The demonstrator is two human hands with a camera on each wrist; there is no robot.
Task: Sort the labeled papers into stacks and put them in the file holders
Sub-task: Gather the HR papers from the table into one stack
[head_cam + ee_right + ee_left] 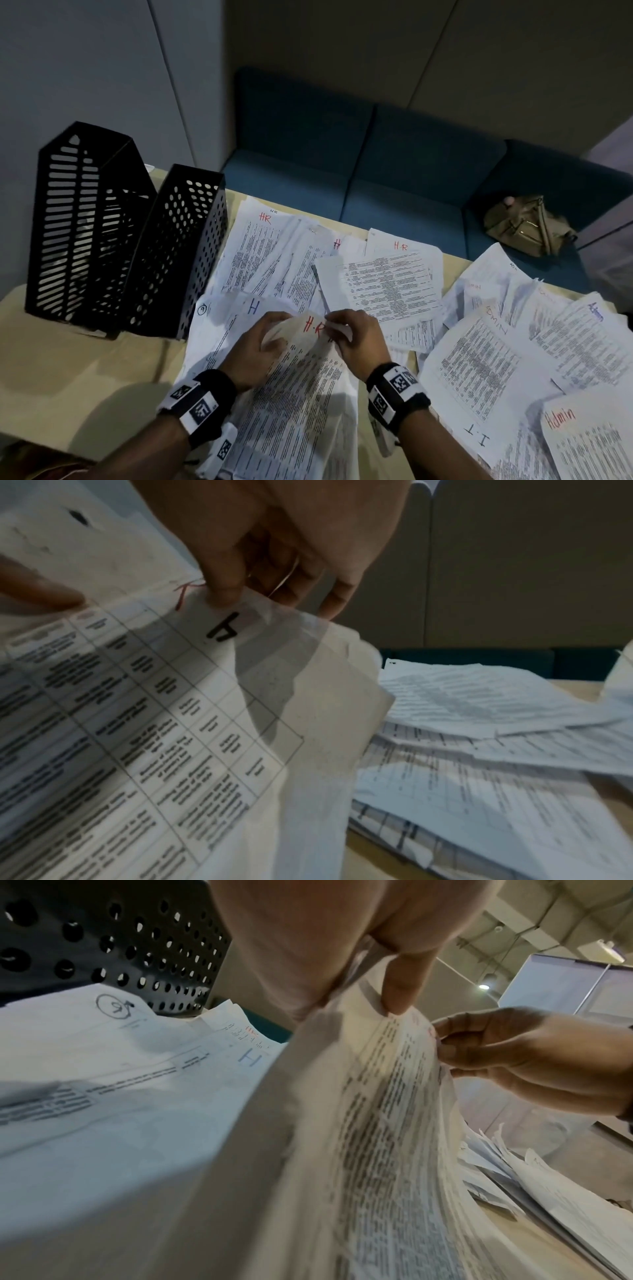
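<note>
Papers: loose printed sheets (pixel 387 281) spread over the tabletop (pixel 85 370) from 12 to 5 o'clock; too overlapped to count.
Held stack: sheaf (pixel 301 394) at 6 o'clock, top sheet marked "H.R" in red, its top edge lifted by both hands.
Left hand (pixel 253 346): fingers curled on the sheaf's top-left edge.
Right hand (pixel 359 339): thumb and fingers pinch the top-right corner; a printed "4" shows there in the right wrist view.
Labels read: "HR", "H.R", "H", "Admin", "I.T", a circled "9".
File holders: two, black, perforated, at 10 o'clock; slotted holder (pixel 78 219) touching round-holed holder (pixel 178 246).
Sofa: blue (pixel 394 164), at 12 o'clock.
Bag: one, olive (pixel 527 224), on the sofa at 2 o'clock.
</note>
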